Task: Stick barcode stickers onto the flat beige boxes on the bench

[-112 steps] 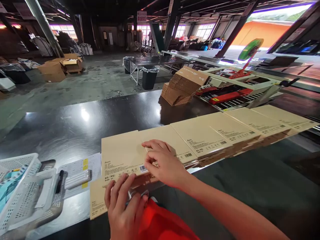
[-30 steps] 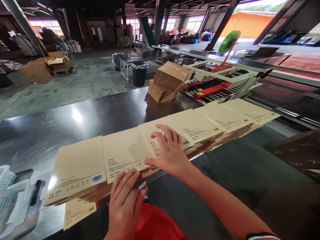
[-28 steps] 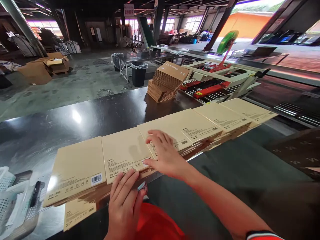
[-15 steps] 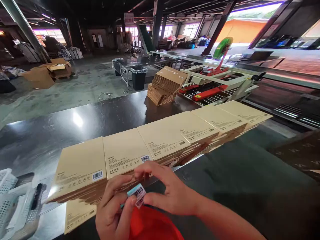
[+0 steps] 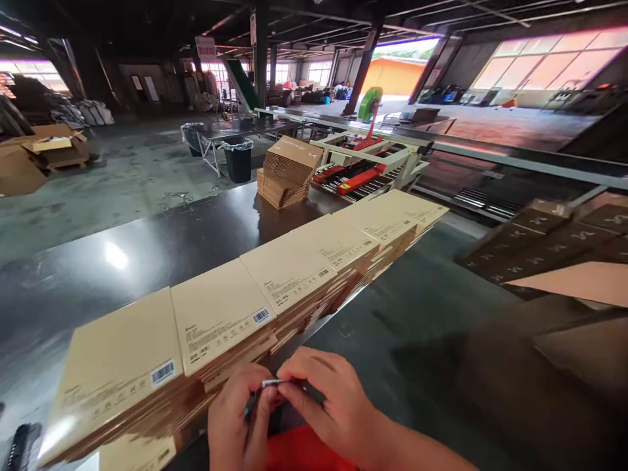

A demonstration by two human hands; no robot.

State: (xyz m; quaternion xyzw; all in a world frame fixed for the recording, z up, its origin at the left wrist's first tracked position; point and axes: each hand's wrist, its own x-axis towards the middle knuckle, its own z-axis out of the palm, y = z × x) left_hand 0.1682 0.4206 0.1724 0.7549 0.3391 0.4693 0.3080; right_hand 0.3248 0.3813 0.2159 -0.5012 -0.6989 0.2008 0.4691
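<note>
Head view: a dark surface [image 5: 191, 229] extends from near left toward far right. Along its near side runs a row of cream box stacks [image 5: 210, 294]. Brown folded cartons [image 5: 289, 171] are piled on the far side of the row. In front of it, the left hand [image 5: 234, 415] and right hand [image 5: 341, 402] meet, fingertips pinched narrow on one item: a small pale strip [image 5: 269, 383], seen nearly edge-on between them.

Smooth paperboard boxes [image 5: 216, 301], glossy dark tabletop [image 5: 196, 229], rough-edged corrugated cardboard stack [image 5: 282, 180], paper barcode labels [image 5: 163, 372]
</note>
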